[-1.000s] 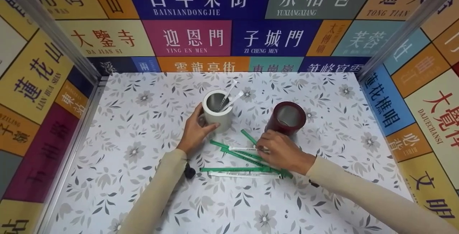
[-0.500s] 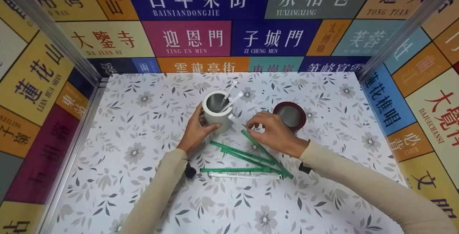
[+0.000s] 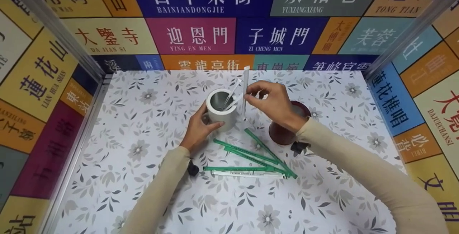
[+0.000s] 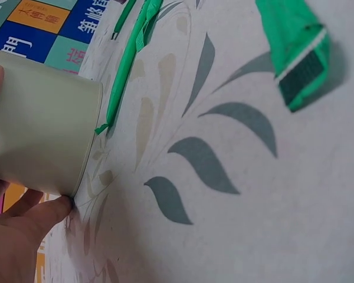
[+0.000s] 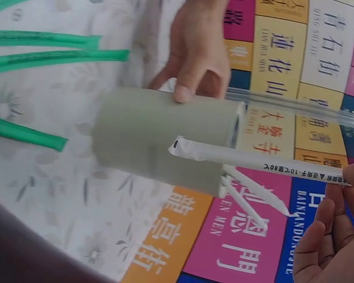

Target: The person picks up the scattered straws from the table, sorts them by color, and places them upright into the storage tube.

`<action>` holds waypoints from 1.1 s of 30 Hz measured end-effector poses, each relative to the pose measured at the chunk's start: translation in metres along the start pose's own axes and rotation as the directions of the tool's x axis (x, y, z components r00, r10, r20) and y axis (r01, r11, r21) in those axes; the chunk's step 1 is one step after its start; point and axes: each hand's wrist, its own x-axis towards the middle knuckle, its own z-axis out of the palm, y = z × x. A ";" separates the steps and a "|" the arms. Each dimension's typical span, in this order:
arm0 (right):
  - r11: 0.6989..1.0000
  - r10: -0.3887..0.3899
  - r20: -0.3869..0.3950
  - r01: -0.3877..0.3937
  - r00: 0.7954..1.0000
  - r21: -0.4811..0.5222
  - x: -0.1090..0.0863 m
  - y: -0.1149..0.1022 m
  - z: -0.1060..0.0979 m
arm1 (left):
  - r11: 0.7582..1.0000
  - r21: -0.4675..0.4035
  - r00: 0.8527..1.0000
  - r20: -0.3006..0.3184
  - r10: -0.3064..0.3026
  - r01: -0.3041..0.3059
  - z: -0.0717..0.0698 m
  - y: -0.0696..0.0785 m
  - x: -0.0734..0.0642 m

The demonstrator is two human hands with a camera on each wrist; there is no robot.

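A pale grey-green cup [image 3: 223,119] with a white rim stands on the table, two white paper-wrapped straws [image 3: 233,91] leaning out of it. Around its near left side my left hand [image 3: 199,129] holds it, thumb against the wall. My right hand [image 3: 274,99] pinches another white wrapped straw [image 3: 246,79] between thumb and fingers. That straw is upright, just right of the cup, its lower end outside the rim. In the right wrist view the held straw [image 5: 253,164] crosses in front of the cup [image 5: 159,130].
A dark red cup [image 3: 281,134] stands behind and below my right wrist, partly hidden by it. Several green wrapped straws [image 3: 233,168] and a white one [image 3: 247,174] lie nearer on the flowered tabletop [image 3: 143,191]. Printed panels [image 3: 193,36] wall in the back and sides.
My right hand has picked up a white straw from the pile, carried it up and away from me towards the pale cup, and turned it upright. My left hand stays on the cup.
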 end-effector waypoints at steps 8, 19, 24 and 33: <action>0.993 0.046 -0.075 -0.037 0.996 0.111 0.023 -0.010 0.002 | 1.000 -0.003 1.000 -0.008 0.000 0.000 0.000 0.000 0.001; 0.971 0.175 -0.159 -0.143 0.972 0.193 0.009 0.018 0.050 | 1.000 0.011 1.000 -0.005 -0.009 0.009 -0.001 -0.003 0.000; 0.973 0.198 -0.181 -0.172 0.963 0.151 -0.001 0.006 0.059 | 1.000 0.008 1.000 -0.009 -0.014 0.014 0.002 -0.002 0.001; 0.994 0.082 -0.210 -0.064 0.974 0.092 -0.020 0.028 0.055 | 1.000 0.008 1.000 -0.011 -0.016 0.016 -0.001 -0.001 0.002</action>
